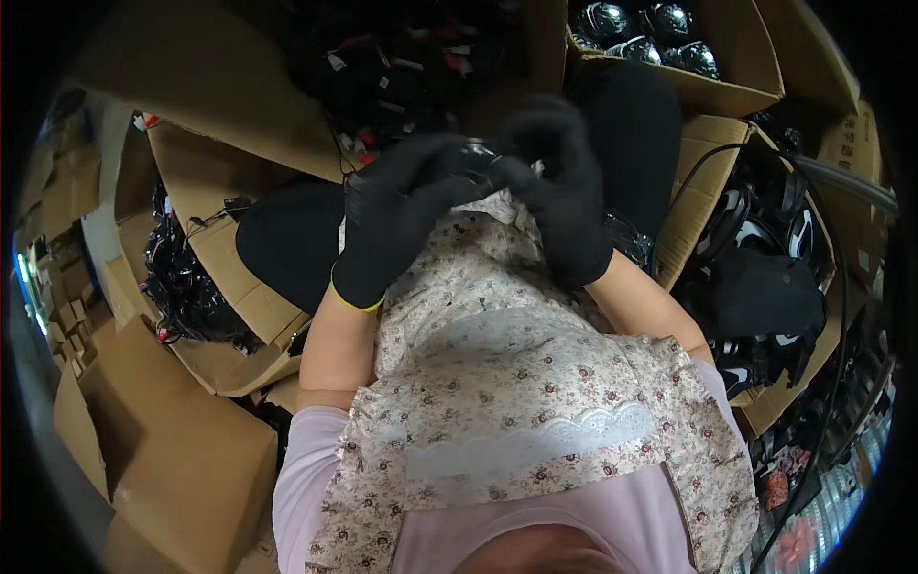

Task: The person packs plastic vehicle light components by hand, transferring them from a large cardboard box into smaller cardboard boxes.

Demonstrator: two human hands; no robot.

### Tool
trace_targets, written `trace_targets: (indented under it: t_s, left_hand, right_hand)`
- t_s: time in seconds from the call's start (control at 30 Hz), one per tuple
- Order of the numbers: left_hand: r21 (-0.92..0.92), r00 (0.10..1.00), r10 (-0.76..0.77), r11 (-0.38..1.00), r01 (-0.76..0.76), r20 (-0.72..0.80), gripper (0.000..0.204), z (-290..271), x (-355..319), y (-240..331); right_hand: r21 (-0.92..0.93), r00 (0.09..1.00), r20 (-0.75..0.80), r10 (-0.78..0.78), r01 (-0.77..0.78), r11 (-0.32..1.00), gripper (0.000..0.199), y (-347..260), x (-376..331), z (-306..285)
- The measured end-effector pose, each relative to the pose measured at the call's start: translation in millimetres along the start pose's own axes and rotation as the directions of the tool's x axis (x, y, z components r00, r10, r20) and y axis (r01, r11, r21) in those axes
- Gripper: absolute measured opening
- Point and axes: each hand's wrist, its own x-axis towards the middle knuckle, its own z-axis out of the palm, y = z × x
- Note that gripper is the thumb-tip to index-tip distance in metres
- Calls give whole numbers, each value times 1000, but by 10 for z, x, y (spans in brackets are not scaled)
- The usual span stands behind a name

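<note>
My left hand (397, 215), in a black glove with a yellow cuff edge, is raised over my lap with its fingers closed inward. My right hand (562, 196), also black-gloved, faces it with curled fingers and is slightly blurred. Between the fingertips of both is a small dark, glossy piece (481, 147); its kind is hidden by the gloves and shade. Below the hands a floral apron (507, 354) covers my lap. Past them stands a heap of dark parts (402, 72) with red and white bits.
An open carton (712, 91) at the far right holds shiny rounded parts (643, 29). Nearer on the right, another carton (703, 191) holds black-and-white parts (755, 230). Bagged wiring (196, 282) fills a carton at left. A brown box (182, 430) stands at the near left.
</note>
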Motion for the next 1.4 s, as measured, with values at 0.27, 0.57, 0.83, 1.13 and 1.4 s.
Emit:
trace_targets:
  t_s: [0.27,0.57,0.83,1.13,1.4]
  left_hand:
    - [-632,922,71,708,-315,-380,46,268,48,-493]
    - [41,940,305,952,-303,-154,42,55,197,31]
    - [97,875,337,941,-324,-346,34,275,179,-357]
    - [-268,824,192,886,-379,-533,57,199,169,-617]
    - [52,908,327,944,-325,-263,36,54,85,-352]
  right_hand:
    - [599,934,12,357,-292,746,42,222,36,43]
    - [360,991,-46,124,-99,928,35,176,-62,116]
    - [250,985,-83,151,-126,960,42,205,-23,171]
    - [336,958,11,287,-274,901,59,193,-20,173]
    - [-437,937,67,-344,338,834,61,171,-21,66]
